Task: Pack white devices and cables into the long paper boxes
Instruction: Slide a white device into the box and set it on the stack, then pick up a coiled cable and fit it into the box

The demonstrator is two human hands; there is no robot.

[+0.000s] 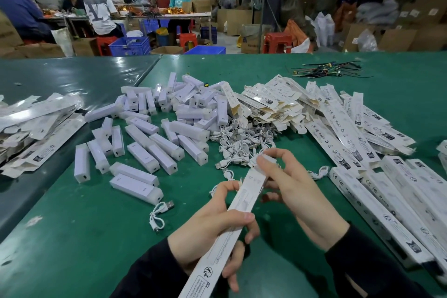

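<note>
The left hand (pixel 212 222) grips the long box (pixel 238 203) mid-length above the green desk (pixel 96 237), while the right hand (pixel 287 184) pinches the flaps at its far end. Whether a device is inside, I cannot tell. If the end flap buckles or is left untucked, the contents could slide out onto the loose cables (pixel 242 143).

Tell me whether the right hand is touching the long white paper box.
Touching. The head view shows the right hand with fingers curled on the far end of the long white paper box, which the left hand grips lower down.
</note>
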